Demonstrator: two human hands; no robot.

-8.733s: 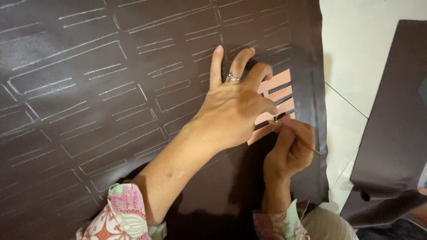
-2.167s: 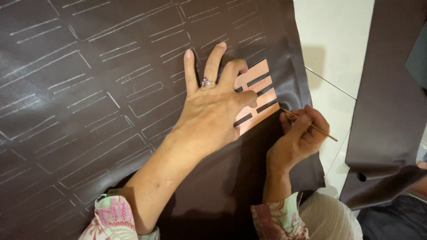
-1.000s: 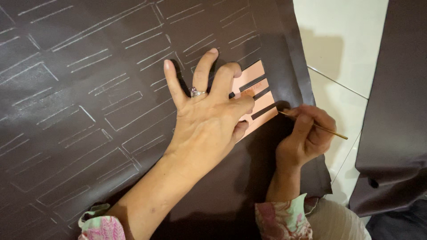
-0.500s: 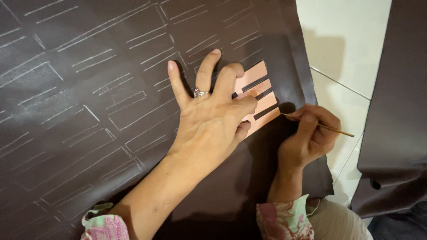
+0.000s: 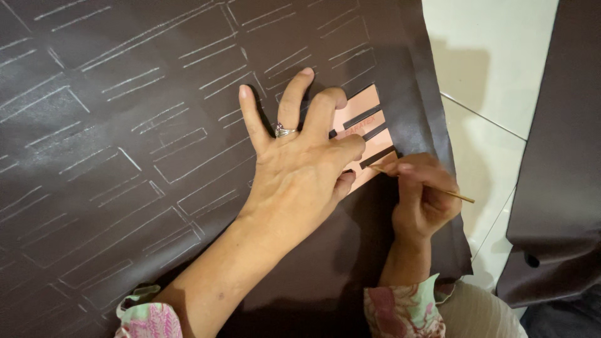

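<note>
A pink card stencil [image 5: 366, 125] with narrow slots lies on a dark brown sheet of leather-like material [image 5: 125, 200] near its right edge. My left hand [image 5: 299, 169], a ring on one finger, presses flat on the stencil with fingers spread. My right hand [image 5: 424, 197] pinches a thin pencil-like marker [image 5: 438, 189], its tip at the stencil's lower right edge. The sheet is covered with chalk outlines [image 5: 175, 150] of the same slotted shape.
White floor tiles [image 5: 494, 75] show to the right of the sheet. Another dark brown piece [image 5: 557, 188] with a small hole lies at the far right. My patterned sleeve cuffs [image 5: 400, 310] are at the bottom edge.
The view has shifted a little. My left hand stays pressed on the stencil while my right hand has moved the marker tip along the stencil's lower right edge.
</note>
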